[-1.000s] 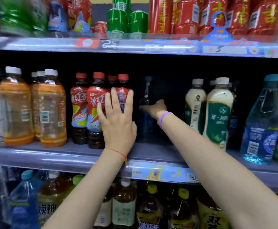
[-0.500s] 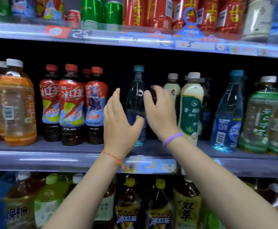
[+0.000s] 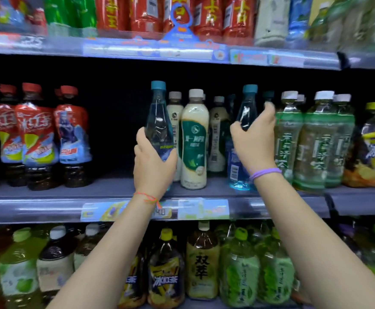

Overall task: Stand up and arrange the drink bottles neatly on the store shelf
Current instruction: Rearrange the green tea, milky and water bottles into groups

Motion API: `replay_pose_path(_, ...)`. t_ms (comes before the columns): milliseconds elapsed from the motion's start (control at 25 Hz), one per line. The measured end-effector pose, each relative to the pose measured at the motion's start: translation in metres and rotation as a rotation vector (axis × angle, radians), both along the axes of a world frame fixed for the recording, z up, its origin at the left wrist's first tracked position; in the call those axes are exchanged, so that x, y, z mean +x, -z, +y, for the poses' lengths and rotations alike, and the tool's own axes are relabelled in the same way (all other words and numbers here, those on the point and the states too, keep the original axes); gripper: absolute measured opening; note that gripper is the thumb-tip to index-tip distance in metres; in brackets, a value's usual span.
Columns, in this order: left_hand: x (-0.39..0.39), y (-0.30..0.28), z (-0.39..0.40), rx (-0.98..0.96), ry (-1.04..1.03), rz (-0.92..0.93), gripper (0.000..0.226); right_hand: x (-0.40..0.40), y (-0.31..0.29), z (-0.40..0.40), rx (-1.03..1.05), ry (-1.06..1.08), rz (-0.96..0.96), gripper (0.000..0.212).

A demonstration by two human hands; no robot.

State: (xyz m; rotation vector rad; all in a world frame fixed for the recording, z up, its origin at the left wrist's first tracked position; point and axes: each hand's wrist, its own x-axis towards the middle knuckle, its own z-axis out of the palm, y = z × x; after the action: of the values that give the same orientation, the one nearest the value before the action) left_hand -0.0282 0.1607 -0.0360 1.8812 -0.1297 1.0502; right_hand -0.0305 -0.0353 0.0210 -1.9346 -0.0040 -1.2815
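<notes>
On the middle shelf [image 3: 48, 192], a blue bottle [image 3: 158, 121] is gripped around its body by the left hand [image 3: 153, 161], fingers curled round it, upright, its base hidden behind the wrist so it cannot be told whether it is resting on the shelf or lifted. It is held just beside the cream bottle [image 3: 194, 139]. A second blue bottle [image 3: 243, 117] is gripped at its upper body by the right hand [image 3: 254, 141], thumb and fingers wrapped round; its base is seen down on the shelf, tilted slightly, near the green bottles [image 3: 315, 141].

Risks, as judged: the cream bottle could be knocked by the left-hand bottle if it is swung right, since they are nearly touching, and the row behind could be toppled with it. The right-hand bottle is held high, so its base could be swung into the green bottles or dragged off the shelf lip. Both bottles are smooth plastic, so a slip is possible if the grip is loosened. A wide gap is left beside the red bottles [image 3: 39, 134].
</notes>
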Motion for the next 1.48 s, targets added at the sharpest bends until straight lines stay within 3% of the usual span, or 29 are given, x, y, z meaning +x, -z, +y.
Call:
replay_pose_path(240, 0.002, 0.003, 0.001, -0.014, 0.02, -0.019, 0.081, 0.003, 0.036, -0.009, 0.196, -0.27, 0.163, 0.07)
replay_pose_path(360, 0.003, 0.005, 0.003, -0.045, 0.008, -0.006, 0.08, -0.015, 0.045, 0.004, 0.25, -0.392, -0.055, 0.056)
replay_pose_path(480, 0.001, 0.005, 0.012, -0.007, -0.007, -0.029, 0.071, -0.04, 0.04, 0.033, 0.136, -0.457, -0.323, 0.054)
replay_pose_path(600, 0.001, 0.006, 0.037, 0.069, -0.146, -0.115, 0.069, -0.052, 0.019, 0.075, 0.086, -0.534, -0.425, 0.053)
replay_pose_path(800, -0.007, 0.01, 0.091, 0.115, -0.222, -0.097, 0.084, -0.017, 0.017, 0.152, 0.075, -0.659, -0.149, 0.05)
replay_pose_path(1040, -0.004, 0.02, 0.123, 0.383, -0.437, -0.19, 0.071, 0.036, 0.033, 0.198, 0.06, -0.641, 0.256, 0.063)
replay_pose_path(1160, -0.003, 0.02, 0.122, 0.355, -0.387, -0.196, 0.067, 0.036, 0.031, 0.199, 0.023, -0.651, 0.372, 0.075)
replay_pose_path(1240, -0.006, 0.018, 0.112, 0.303, -0.377, -0.212, 0.064, 0.025, 0.03, 0.188, -0.152, -0.551, 0.418, 0.062)
replay_pose_path(1320, -0.013, 0.015, 0.091, 0.307, -0.364, -0.34, 0.058, 0.006, 0.029, 0.166, -0.336, -0.355, 0.205, 0.037)
replay_pose_path(1400, -0.019, 0.01, 0.063, 0.347, -0.264, -0.506, 0.045, -0.012, 0.027, 0.133, -0.309, -0.19, -0.145, 0.026)
replay_pose_path(1480, -0.021, 0.004, 0.028, 0.397, -0.157, -0.561, 0.036, -0.021, 0.022, 0.091, -0.217, -0.095, -0.297, 0.02)
